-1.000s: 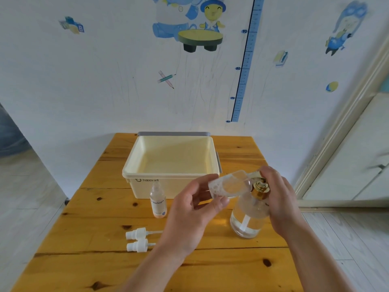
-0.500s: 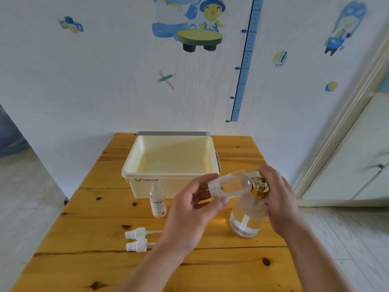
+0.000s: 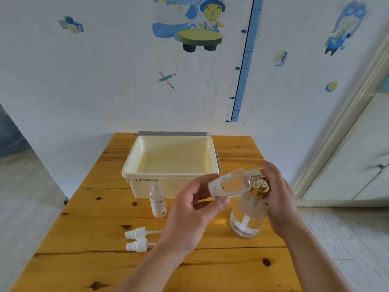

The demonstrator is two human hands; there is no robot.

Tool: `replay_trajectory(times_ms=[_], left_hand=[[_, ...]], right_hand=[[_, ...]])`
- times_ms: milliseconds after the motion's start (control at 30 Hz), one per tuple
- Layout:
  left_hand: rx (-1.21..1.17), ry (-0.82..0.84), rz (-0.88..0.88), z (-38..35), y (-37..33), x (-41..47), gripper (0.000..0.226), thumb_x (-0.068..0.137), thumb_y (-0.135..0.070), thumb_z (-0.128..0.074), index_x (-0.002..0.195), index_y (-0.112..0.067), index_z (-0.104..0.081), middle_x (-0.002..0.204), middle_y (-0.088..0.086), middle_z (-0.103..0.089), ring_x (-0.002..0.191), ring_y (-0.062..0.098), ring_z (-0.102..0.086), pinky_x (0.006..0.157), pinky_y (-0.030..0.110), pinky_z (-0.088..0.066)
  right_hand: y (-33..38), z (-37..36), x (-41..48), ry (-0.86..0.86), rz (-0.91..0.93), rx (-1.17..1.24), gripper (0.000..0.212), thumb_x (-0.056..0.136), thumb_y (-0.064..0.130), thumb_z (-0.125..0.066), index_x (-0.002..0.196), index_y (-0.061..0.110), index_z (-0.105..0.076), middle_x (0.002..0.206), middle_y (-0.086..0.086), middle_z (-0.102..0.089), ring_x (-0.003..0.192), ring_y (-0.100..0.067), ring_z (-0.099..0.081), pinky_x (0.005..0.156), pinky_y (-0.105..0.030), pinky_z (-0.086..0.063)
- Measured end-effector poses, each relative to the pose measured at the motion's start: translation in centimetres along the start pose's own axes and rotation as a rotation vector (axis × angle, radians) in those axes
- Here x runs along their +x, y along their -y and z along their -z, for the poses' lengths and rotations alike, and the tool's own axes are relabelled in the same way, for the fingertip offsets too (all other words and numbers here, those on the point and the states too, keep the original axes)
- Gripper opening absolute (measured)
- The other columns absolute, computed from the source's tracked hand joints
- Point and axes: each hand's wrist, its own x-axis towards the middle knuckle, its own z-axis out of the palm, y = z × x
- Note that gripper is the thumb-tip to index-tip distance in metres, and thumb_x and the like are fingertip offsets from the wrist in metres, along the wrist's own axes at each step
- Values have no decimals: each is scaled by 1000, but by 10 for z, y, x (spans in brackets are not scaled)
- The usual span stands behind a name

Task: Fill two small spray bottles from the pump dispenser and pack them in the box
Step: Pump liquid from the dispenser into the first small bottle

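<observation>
The bottle (image 3: 229, 185) is hanging tilted almost flat above the table (image 3: 84, 239), its open mouth meeting the gold spout of the dispenser (image 3: 246, 216) at its 3 o'clock. The left hand (image 3: 195, 213) is pinching the bottle's base end, thumb beneath and curled fingers above. The right hand (image 3: 280, 201) is wrapping the dispenser from its 3 o'clock side, with the fingers curling over the pump head and hiding part of it. The dispenser itself is standing upright near the table's right edge.

At the bottle's 9 o'clock a second bottle (image 3: 157, 200) is standing uncapped, just in front of the box (image 3: 170, 175). The box is sitting open at 11 o'clock, and the left hand is covering part of its front wall. At 8 o'clock two white caps (image 3: 135, 233) are lying side by side with their tubes pointing right, the ends running behind the left wrist. A height chart (image 3: 244, 64) is hanging on the wall at 12 o'clock, and a door (image 3: 357, 154) is showing at 2 o'clock.
</observation>
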Motion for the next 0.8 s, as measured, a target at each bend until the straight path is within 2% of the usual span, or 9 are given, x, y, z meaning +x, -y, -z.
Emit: replay_trajectory(times_ms=[100,233,333,400,467,533,600,667,800], left_hand=[[9,4,-3,0,-1,0,38,82,-16,-74,115,-31,-63,105,-13,-73,100,2,-67,81,16,-53],[11,-6,-1,0,0,1,38,82,-15,-74,116,-30,-63,104,-13,-73,98,1,-67,79,15,-52],[12,-9,0,0,1,1,38,82,-15,-74,115,-31,-63,104,-13,-73,98,1,-67,79,16,-52],[13,-4,3,0,1,1,38,82,-15,-74,115,-31,-63,103,-13,-73,97,1,-67,79,16,-53],[11,-2,3,0,0,1,38,83,-15,-74,114,-32,-63,103,-14,-73,97,1,-67,79,16,-53],[10,-5,2,0,1,1,38,82,-14,-74,114,-32,-63,104,-14,-73,98,1,-67,79,16,-53],[8,-7,2,0,1,1,38,83,-14,-74,114,-32,-63,104,-13,-73,98,1,-67,79,15,-52],[4,-9,3,0,1,1,38,83,-13,-74,114,-32,-63,104,-13,-73,98,1,-67,79,15,-52],[13,-4,-2,0,1,1,38,83,-14,-74,114,-31,-63,104,-13,-73,97,1,-67,79,16,-53]], right_hand=[[-3,1,2,-10,-3,35,25,94,45,-50,78,34,-65,74,9,-72,88,-13,-63,87,-39,-46],[2,1,1,-21,-14,-18,37,98,27,-42,64,15,-50,49,14,-54,62,-13,-49,60,-32,-35],[3,2,0,-11,-10,-52,44,99,26,-41,58,15,-51,44,15,-53,49,0,-50,58,-31,-35],[0,2,0,22,-34,-27,45,95,43,-47,62,21,-68,61,13,-69,72,-3,-64,73,-36,-47],[-3,1,2,24,-42,33,42,80,62,-53,84,26,-75,89,2,-76,98,-22,-66,91,-45,-47],[-2,0,1,32,-49,19,56,72,66,-54,100,20,-70,99,1,-72,102,-23,-63,90,-47,-46],[-2,4,4,14,-27,2,32,89,47,-50,77,22,-65,68,13,-66,76,-8,-62,71,-35,-44],[-2,4,3,21,-15,-31,47,98,29,-43,53,28,-58,46,15,-55,53,-1,-53,60,-31,-35],[-4,3,4,25,6,-4,47,98,37,-43,58,26,-67,52,14,-65,63,-9,-62,66,-32,-42]])
